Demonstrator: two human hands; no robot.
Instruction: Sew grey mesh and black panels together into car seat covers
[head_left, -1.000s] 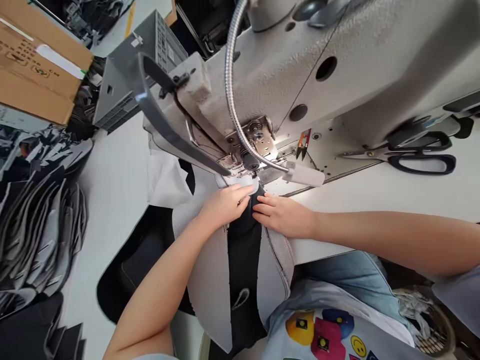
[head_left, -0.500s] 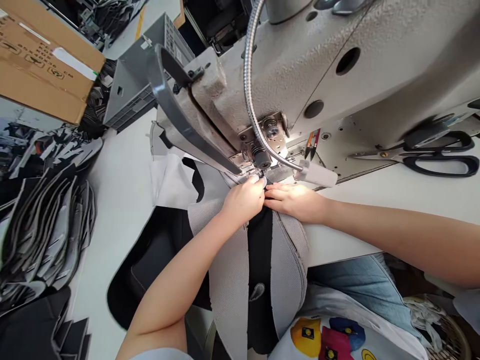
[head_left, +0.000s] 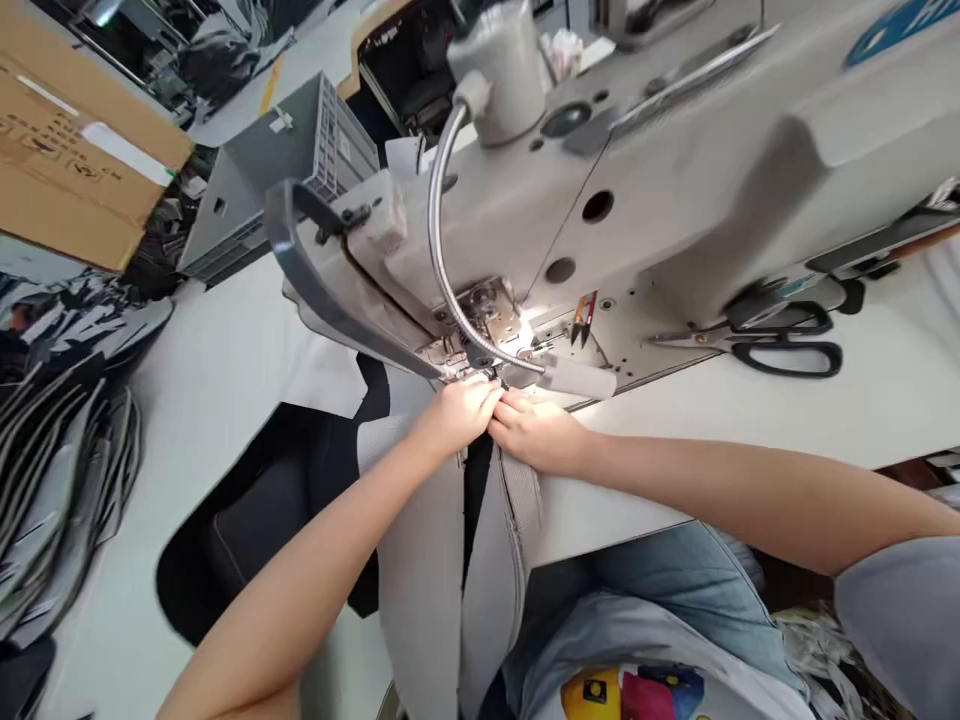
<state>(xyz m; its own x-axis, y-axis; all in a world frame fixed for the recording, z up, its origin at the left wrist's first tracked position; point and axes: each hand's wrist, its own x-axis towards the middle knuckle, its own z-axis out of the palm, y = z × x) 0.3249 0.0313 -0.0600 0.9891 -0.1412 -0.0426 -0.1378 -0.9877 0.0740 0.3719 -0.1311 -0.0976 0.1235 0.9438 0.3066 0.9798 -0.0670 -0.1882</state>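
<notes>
I can see a pale grey top (head_left: pixel 611 632) with a yellow, crimson and blue print (head_left: pixel 646 695), a grey right sleeve (head_left: pixel 904 620), faded blue jeans (head_left: pixel 679 575); left hand (head_left: pixel 459 412) and right hand (head_left: pixel 541 434) are bare.

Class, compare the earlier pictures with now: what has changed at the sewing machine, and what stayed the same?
The left hand and right hand have come together and moved in toward the sewing machine; the grey flaps have drawn together, narrowing the black strip between them. The scissors and snips stayed put.
</notes>
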